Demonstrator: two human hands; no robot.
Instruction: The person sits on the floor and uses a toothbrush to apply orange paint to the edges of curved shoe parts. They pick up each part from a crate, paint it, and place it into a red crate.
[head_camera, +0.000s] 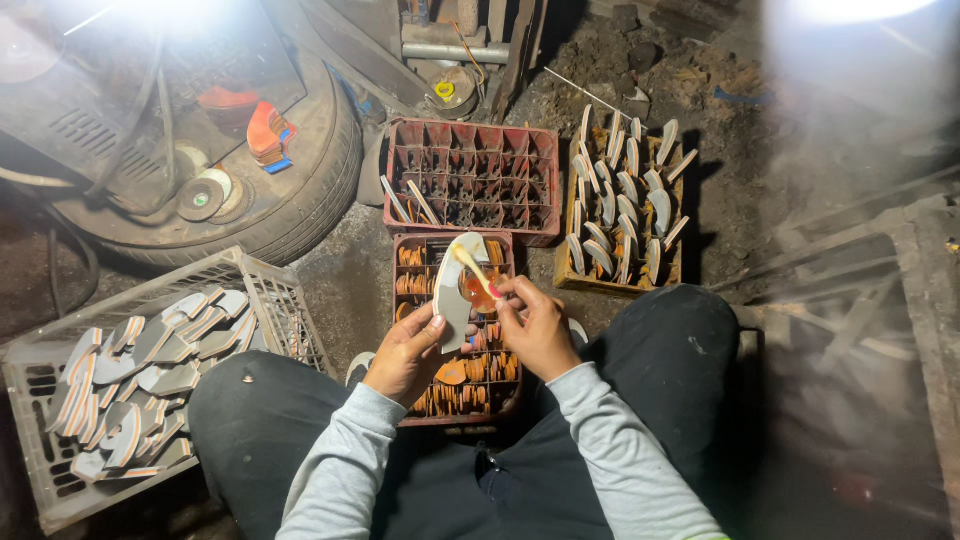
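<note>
head view: left hand (405, 352) fingers pinch grey blade piece (456, 290) upright; right hand (538, 325) fingers grip brush (472, 266) against it.

grey crate (40, 440) cropped, right side blurred

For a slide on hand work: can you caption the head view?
Left hand holds a curved grey piece over a red crate; right hand touches a stick to it.

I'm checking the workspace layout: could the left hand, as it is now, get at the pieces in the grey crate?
Probably not right away. The left hand holds a grey curved piece while the right hand brushes it. The grey crate sits open-topped beside the left knee with nothing across the way, so once freed it likely could.
</note>
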